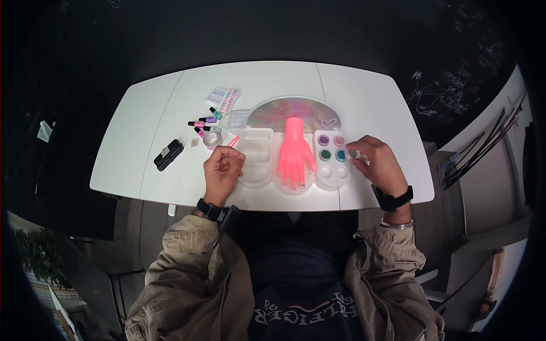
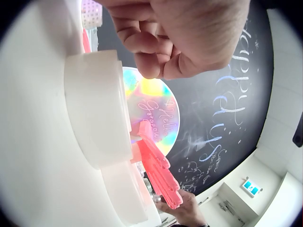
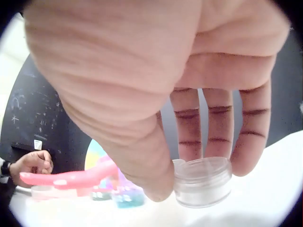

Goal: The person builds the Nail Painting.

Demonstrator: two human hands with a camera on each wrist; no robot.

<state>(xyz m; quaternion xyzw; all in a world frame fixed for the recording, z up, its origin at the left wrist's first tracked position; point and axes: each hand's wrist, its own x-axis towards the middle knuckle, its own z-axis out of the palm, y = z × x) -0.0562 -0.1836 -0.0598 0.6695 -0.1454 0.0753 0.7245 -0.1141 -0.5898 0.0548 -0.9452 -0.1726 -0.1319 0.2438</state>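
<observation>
While a person sits at a white table (image 1: pixel 136 125), a small clear round jar (image 3: pixel 203 189) hangs pinched between the thumb and fingers of the right hand (image 1: pixel 381 165), just beside the outer edge of a white six-well tray (image 1: pixel 333 163). Purple, pink, green and teal pots fill four of the wells, with two plain wells nearest the person. To the left of that tray lies a bright pink model hand (image 1: pixel 294 148), its fingers spread toward the person and a shiny piece (image 1: pixel 302 185) at one fingertip. Behind it stands an arched, shimmering panel (image 2: pixel 158 113) with looping script. On the model's other side, the person's left hand (image 1: pixel 224 170) is raised near a white compartment tray (image 1: pixel 256 170), its fingers loosely curled. Beyond that hand are pink tweezers (image 1: pixel 234 141), a clear round container (image 1: pixel 212 137) and a cluster of black-capped polish bottles (image 1: pixel 211 120) in pink, purple and teal. A black case (image 1: pixel 169 155) lies farther left, and multicoloured sheets (image 1: pixel 223 98) rest toward the back. Black straps circle both wrists below tan sleeves (image 1: pixel 187 241), and chalk writing marks the dark wall (image 1: pixel 227 31) past the table.
</observation>
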